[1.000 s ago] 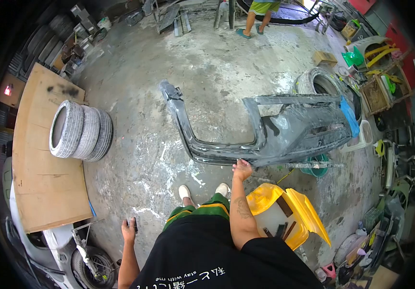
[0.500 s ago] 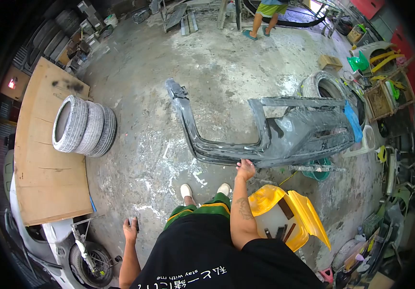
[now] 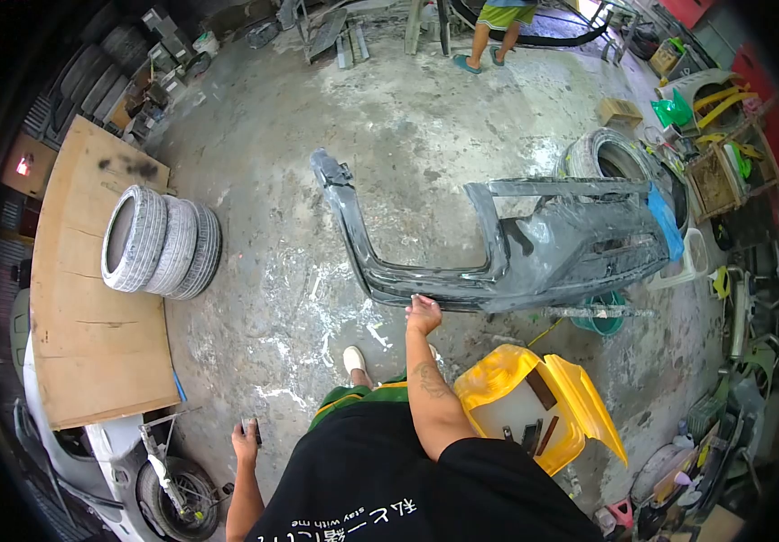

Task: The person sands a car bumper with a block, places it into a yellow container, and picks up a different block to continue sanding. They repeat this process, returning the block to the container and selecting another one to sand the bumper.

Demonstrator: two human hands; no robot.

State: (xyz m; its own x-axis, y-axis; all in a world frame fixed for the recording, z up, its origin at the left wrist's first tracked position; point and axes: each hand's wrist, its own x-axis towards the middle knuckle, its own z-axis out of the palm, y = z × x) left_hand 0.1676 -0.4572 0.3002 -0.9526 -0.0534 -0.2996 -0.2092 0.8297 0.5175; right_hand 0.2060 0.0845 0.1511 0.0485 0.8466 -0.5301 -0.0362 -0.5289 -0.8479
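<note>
A grey and black car bumper [image 3: 579,242], primed and scuffed, is held up at waist height in front of me. My right hand [image 3: 423,314] is at its near lower edge, left of the middle, with thumb and fingers apart and fingertips at the surface. Nothing shows between those fingers. Down at my side on the left, my left hand [image 3: 245,441] is closed round a small dark block [image 3: 257,434]; its kind is too small to make out. A blue sheet [image 3: 665,223] covers part of the bumper's right end.
A cut yellow container [image 3: 498,375] with dark strips inside stands right of me. Behind the bumper are a teal bucket [image 3: 599,312] and a tire [image 3: 608,155]. Tires [image 3: 172,242] stand by a wooden board [image 3: 100,316] on the left. Another person's legs [image 3: 498,38] are at the back.
My right hand has slid left along the bumper's near edge. The left hand still holds the dark block and has barely moved.
</note>
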